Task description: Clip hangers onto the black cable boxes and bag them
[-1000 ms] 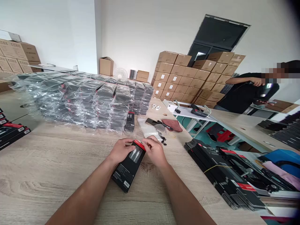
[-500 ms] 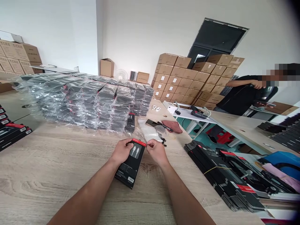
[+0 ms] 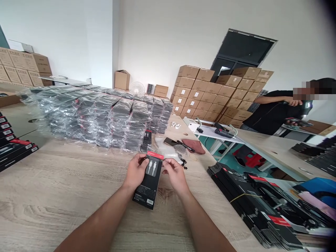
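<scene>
A slim black cable box (image 3: 148, 183) with a red top band and a printed pair of white cable plugs leans upright above the wooden table. My left hand (image 3: 136, 171) is closed around its upper left side, thumb on the front. At the upper right edge, my right hand (image 3: 174, 171) pinches the box between thumb and fingers; some of its fingertips are hidden. Just beyond the hands lie a sheet of clear plastic bags (image 3: 168, 148), a dark red cloth (image 3: 194, 146) and a black pen (image 3: 185, 145).
Plastic-wrapped stacks of dark boxes (image 3: 105, 115) stand across the table's back. Flat black cartons held by a yellow band (image 3: 244, 199) lie at right. More black boxes (image 3: 17, 154) sit at left. A co-worker (image 3: 273, 108) holds a heat-gun-like tool near brown cartons (image 3: 204, 94).
The cable box has turned a little more upright, with both hands still at its upper part. My view has shifted slightly. The co-worker's dark tool shows more fully.
</scene>
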`<state>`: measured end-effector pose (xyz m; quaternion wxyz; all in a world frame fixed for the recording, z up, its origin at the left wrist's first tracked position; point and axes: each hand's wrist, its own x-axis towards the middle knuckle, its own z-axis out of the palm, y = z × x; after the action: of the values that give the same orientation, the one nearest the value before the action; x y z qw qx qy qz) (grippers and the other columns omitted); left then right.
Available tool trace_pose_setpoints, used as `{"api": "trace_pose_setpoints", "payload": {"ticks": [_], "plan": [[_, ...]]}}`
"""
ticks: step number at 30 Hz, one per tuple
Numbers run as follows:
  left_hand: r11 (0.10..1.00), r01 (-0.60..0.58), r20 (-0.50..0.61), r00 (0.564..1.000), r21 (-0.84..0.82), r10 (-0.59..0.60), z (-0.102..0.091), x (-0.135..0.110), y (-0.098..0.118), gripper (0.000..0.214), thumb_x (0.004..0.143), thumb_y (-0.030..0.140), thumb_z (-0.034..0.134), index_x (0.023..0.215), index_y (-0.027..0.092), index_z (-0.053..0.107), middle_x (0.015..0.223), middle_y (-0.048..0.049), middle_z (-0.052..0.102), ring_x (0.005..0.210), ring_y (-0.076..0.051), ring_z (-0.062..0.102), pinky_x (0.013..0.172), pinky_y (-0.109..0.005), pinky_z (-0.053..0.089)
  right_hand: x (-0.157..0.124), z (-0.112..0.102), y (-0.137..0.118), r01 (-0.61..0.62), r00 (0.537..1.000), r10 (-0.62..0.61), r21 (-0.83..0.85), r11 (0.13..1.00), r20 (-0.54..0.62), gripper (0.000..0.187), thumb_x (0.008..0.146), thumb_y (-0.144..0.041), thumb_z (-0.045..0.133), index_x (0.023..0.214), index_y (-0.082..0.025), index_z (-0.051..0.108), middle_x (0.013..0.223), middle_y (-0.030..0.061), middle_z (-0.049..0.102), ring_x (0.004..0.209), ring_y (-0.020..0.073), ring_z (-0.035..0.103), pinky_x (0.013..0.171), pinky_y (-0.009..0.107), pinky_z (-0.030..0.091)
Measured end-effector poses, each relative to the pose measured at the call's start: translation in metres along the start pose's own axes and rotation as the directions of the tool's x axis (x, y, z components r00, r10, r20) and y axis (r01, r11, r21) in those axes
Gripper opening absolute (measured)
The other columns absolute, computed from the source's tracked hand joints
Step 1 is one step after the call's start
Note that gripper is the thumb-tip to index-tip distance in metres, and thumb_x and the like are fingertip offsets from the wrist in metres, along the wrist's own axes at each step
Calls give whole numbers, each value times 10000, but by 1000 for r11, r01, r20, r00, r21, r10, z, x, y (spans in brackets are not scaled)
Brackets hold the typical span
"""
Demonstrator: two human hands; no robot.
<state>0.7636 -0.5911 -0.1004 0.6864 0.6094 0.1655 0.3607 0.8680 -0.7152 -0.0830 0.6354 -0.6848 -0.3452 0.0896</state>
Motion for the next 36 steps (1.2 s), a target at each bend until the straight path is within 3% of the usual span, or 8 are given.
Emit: {"api": "trace_pose_setpoints", "payload": {"ticks": [2,6,9,15,20,25,29,36], "plan": [[993,-70,6,997,-91,71,2,-3,13,220,760,329,633,916,190,561,980,-54,670,896,-176,633,840,-319,485,-2,2,-8,-32,999,33,125,992,-1,276,780,-454,600,699,-199,531,686,4,589,598,143,547,508,256,475],[980,-164,63,983,-112,172,-3,-7,45,278,709,298,702,933,199,570,1068,-51,648,976,-177,614,909,-316,460,-4,-2,-27,91,994,-81,145,985,-76,253,741,-415,675,784,-216,525,707,-14,592,605,131,551,535,243,477],[989,-146,138,980,-16,147,-14,-4,55,363,685,299,724,1012,194,603,989,-41,667,902,-174,621,869,-308,475,-4,-9,-31,120,991,-126,121,985,45,335,722,-378,696,981,-230,542,910,27,652,795,171,611,666,280,510],[899,-63,396,910,434,-127,-41,5,22,235,659,312,713,848,174,695,901,-49,676,821,-206,611,761,-305,471,-4,-21,-11,28,885,47,-154,988,463,311,684,-304,732,957,-180,650,941,39,681,856,202,617,771,333,491],[701,-224,422,898,678,-121,-42,2,7,188,548,235,766,726,206,714,838,-62,641,922,-286,553,775,-325,430,-3,-22,-13,41,930,-10,-76,996,367,345,761,-325,674,1075,-199,607,988,40,671,856,183,613,791,329,488],[868,-235,464,886,438,6,-34,1,20,482,608,310,768,1069,215,667,1083,-77,632,1040,-281,533,897,-345,409,-3,-17,-5,24,910,6,-67,997,414,350,762,-317,677,1073,-175,602,994,54,673,900,204,608,833,359,476],[922,-147,504,862,358,-58,-35,4,12,375,633,288,744,986,173,690,1071,-82,646,1019,-277,560,910,-361,409,-6,-17,1,-1,872,45,-91,996,487,404,696,-287,738,1067,-186,617,1038,52,671,945,232,605,873,390,460],[963,76,544,812,260,-211,-33,0,-1,424,656,270,715,1055,157,625,922,-61,678,879,-232,603,809,-337,442,1,-16,-7,8,956,-36,94,996,290,281,753,-340,687,997,-206,650,968,39,681,907,207,603,851,341,460]]}}
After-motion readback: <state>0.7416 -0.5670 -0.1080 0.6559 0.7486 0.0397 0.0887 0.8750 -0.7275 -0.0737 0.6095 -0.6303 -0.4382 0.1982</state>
